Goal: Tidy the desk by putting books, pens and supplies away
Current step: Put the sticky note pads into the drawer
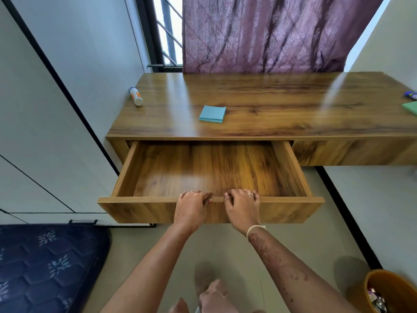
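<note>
A wooden desk (270,96) stands under a window, and its left drawer (144,199) is pulled far out with nothing visible inside. My left hand (191,205) and my right hand (242,206) both grip the top edge of the drawer front, fingers curled over it, side by side near its middle. A blue pad of sticky notes (212,114) lies on the desktop above the drawer. A white glue stick (136,96) lies at the desk's far left. At the right edge of the view a green pad (410,107) and a blue-capped item (410,95) show only partly.
A purple curtain (270,35) hangs behind the desk. White wardrobe doors (45,109) line the left side, and a dark blue mattress (45,267) lies at bottom left. An orange bin (392,290) stands on the floor at bottom right. A second drawer front (349,152) is shut.
</note>
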Demonstrator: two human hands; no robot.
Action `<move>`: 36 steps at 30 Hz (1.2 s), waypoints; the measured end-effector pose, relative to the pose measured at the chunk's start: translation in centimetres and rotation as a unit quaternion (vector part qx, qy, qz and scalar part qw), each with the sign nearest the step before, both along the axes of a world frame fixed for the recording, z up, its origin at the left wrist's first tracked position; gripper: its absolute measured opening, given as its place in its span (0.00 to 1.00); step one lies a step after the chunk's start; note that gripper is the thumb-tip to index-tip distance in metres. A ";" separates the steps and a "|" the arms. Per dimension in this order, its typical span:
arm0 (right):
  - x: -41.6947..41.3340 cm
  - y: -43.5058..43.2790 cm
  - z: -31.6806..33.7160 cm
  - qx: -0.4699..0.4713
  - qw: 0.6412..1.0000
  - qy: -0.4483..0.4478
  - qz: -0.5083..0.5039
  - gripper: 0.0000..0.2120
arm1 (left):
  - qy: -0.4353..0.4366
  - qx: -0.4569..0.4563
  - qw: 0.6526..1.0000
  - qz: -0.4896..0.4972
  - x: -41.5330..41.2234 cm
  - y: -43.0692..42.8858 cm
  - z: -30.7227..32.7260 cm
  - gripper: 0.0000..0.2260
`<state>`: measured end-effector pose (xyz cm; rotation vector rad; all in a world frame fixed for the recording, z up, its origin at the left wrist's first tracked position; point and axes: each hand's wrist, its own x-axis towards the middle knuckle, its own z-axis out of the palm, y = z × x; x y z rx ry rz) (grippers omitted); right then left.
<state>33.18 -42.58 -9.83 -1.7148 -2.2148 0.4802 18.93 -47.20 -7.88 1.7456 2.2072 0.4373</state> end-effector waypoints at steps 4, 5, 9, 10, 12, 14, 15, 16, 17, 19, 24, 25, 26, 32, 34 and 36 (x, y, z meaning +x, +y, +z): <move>-0.6 1.8 1.8 0.006 1.000 0.015 -0.012 0.11 | -0.019 0.009 1.000 0.018 -0.5 1.5 1.8 0.16; -1.0 2.5 2.3 0.009 1.000 0.018 -0.013 0.11 | -0.031 0.024 0.999 0.026 -0.8 2.2 2.3 0.15; -3.0 6.8 4.3 0.012 0.999 0.039 -0.010 0.12 | -0.077 0.067 0.994 0.036 -2.5 5.9 4.4 0.16; -3.5 8.0 4.8 0.012 0.999 0.045 -0.011 0.12 | -0.086 0.070 0.993 0.039 -3.1 7.1 4.8 0.16; -4.5 10.9 5.5 0.003 0.998 0.057 -0.019 0.14 | -0.093 0.073 0.992 0.046 -4.1 9.8 5.4 0.18; -5.3 13.5 5.9 -0.009 0.998 0.060 -0.028 0.15 | -0.106 0.072 0.990 0.052 -5.1 12.4 5.9 0.19; -5.7 14.7 6.0 -0.012 0.998 0.060 -0.033 0.16 | -0.112 0.071 0.990 0.053 -5.5 13.7 6.0 0.20; -6.2 16.1 6.1 -0.013 0.997 0.060 -0.037 0.16 | -0.115 0.069 0.990 0.053 -6.0 15.0 6.1 0.20; -6.7 17.5 6.2 -0.012 0.997 0.059 -0.041 0.17 | -0.115 0.065 0.990 0.049 -6.5 16.4 6.2 0.21; -7.7 19.7 6.3 -0.014 0.997 0.058 -0.047 0.17 | -0.107 0.050 0.992 0.036 -7.2 18.9 6.3 0.24; -9.9 24.0 5.9 -0.034 0.996 0.066 -0.043 0.24 | -0.072 -0.019 0.997 0.000 -8.0 24.7 5.4 0.29; -10.2 24.7 5.7 -0.038 0.996 0.063 -0.043 0.26 | -0.066 -0.031 0.997 0.005 -8.1 25.6 5.1 0.30; -10.6 25.4 5.4 -0.041 0.996 0.059 -0.046 0.26 | -0.064 -0.037 0.997 0.016 -8.1 26.6 4.7 0.30; -11.7 27.0 4.3 -0.027 0.997 0.042 -0.061 0.22 | -0.081 -0.027 0.995 0.055 -8.7 29.6 3.2 0.30; -11.8 27.2 4.3 -0.015 0.994 0.071 -0.080 0.20 | -0.089 0.000 0.993 0.072 -9.1 30.0 3.3 0.28; -11.7 27.3 4.2 -0.003 0.991 0.097 -0.096 0.19 | -0.082 0.011 0.992 0.090 -9.5 30.3 3.4 0.27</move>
